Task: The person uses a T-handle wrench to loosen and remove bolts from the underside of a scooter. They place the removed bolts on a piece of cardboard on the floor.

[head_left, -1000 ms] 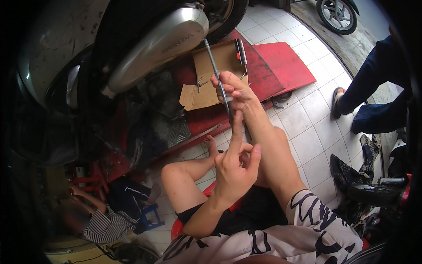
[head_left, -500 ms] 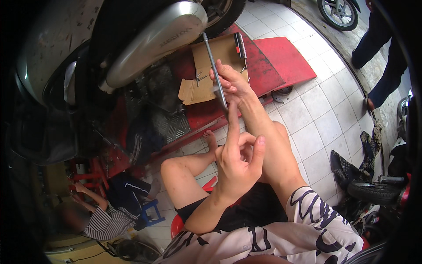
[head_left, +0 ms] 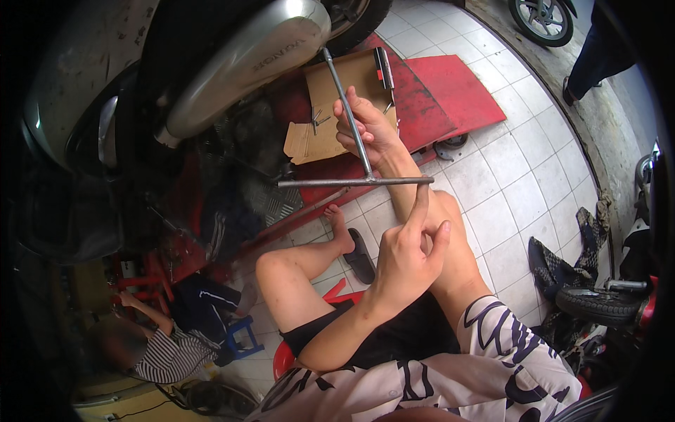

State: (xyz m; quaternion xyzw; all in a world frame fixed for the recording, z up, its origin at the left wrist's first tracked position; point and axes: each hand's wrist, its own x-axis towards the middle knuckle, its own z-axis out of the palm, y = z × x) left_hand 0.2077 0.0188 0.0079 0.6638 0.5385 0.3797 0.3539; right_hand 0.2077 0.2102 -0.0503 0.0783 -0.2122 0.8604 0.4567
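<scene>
A T-handle socket wrench (head_left: 357, 141) reaches up to the rear of the motorbike, its far end by the silver cover (head_left: 264, 60) near the wheel (head_left: 355, 28). My right hand (head_left: 369, 126) is closed loosely around the shaft, thumb and fingertips against it. Level across the view lies the wrench's crossbar. My left hand (head_left: 408, 260) touches the crossbar's right end with its stretched index finger; the thumb stands apart and the other fingers are curled, gripping nothing. What the socket end sits on is hidden.
Below the wheel, an opened cardboard box (head_left: 337, 137) with small metal parts lies on a red lift platform (head_left: 422, 98). A co-worker in a striped shirt (head_left: 176, 359) is at lower left beside a blue stool (head_left: 242, 341). A loose tyre (head_left: 598, 306) and dark cloth (head_left: 562, 264) lie right.
The wrench's crossbar has turned and now lies crosswise, no longer blurred. My left hand has moved right with its index finger on the bar's end. A person at upper right has stepped away.
</scene>
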